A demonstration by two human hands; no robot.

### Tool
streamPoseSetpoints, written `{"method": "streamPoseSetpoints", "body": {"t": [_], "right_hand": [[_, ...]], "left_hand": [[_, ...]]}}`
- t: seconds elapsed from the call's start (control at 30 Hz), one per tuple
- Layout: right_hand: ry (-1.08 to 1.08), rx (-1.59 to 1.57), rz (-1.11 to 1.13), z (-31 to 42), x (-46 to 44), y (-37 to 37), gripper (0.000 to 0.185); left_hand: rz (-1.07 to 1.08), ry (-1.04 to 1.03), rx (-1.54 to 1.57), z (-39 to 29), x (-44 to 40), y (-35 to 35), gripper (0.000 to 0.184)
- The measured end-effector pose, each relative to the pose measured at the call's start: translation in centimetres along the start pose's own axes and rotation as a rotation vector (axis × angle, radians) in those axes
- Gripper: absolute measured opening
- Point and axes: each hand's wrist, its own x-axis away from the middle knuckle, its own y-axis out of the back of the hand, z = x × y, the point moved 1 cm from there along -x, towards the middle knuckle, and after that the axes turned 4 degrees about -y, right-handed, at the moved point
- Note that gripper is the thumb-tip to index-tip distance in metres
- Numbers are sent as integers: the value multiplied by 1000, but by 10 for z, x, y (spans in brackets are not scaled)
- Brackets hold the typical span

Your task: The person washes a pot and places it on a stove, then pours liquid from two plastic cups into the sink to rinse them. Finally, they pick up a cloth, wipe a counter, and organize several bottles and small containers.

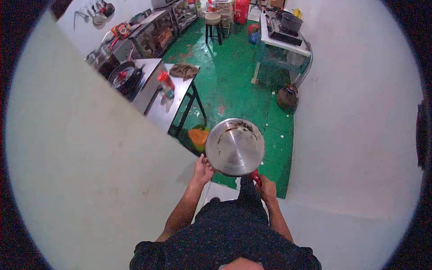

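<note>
A round silver metal pan (235, 147) with dark stains on its face is held in front of my body, above the floor. My right hand (268, 188) is closed around its red handle (256, 177). At the near left edge of the pan, my left hand (204, 170) grips the rim, with the thumb up and the other fingers partly hidden by the pan.
White walls (90, 130) stand close on my left and right. Ahead lies a green floor (229, 81). A metal table (168, 105) with a red-capped bottle (165, 81) and a brown cloth (183, 70) is ahead left. A stove (284, 36) carries a dark pot (290, 22).
</note>
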Motion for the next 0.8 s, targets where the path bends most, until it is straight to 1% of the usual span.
{"method": "streamPoseSetpoints", "body": {"t": [0.07, 0.1, 0.13, 0.17, 0.23, 0.27, 0.3, 0.4, 0.43, 0.5, 0.53, 0.6, 0.67, 0.7, 0.77, 0.8], "right_hand": [[39, 1, 11, -10, -41, 17, 34], [98, -14, 12, -27, -54, 16, 34], [170, -40, -11, -38, -83, 16, 34], [239, -66, -41, -40, -112, 27, 34], [168, -75, 28, -50, -149, 43, 35], [138, -82, 60, -47, -172, 51, 36], [140, -72, 73, -36, -184, 44, 36], [164, -69, 139, -31, -241, 75, 35], [189, -73, 143, -26, -259, 81, 34], [220, -74, 145, -29, -300, 87, 33], [228, -65, 140, -30, -315, 77, 34], [258, -19, 127, -22, -356, 83, 35], [300, 58, 104, -13, -406, 92, 36], [328, 18, 71, -10, -430, 92, 33], [377, -63, -3, -1, -476, 92, 29], [391, -49, -31, 3, -497, 93, 27]], "left_hand": [[39, -48, 42, 10, -40, -33, 43], [109, -146, -153, 14, -64, -26, 40], [57, -169, -148, 15, -89, -26, 39], [13, -190, -143, 15, -109, -42, 38], [-84, -220, -101, 25, -136, -63, 37], [-120, -239, -76, 22, -151, -85, 37], [-143, -254, -41, 12, -159, -87, 37], [-7, -366, -193, 2, -193, -111, 41], [-97, -342, -83, 1, -207, -115, 43], [-267, -294, 134, -11, -233, -155, 47], [-284, -326, 75, -18, -241, -162, 46], [-335, -394, -42, -30, -271, -171, 44], [-227, -347, 2, -47, -316, -167, 43], [-170, -323, 28, -55, -335, -166, 42], [-124, -357, -70, -71, -368, -168, 43], [-104, -370, -113, -79, -382, -176, 43]]}}
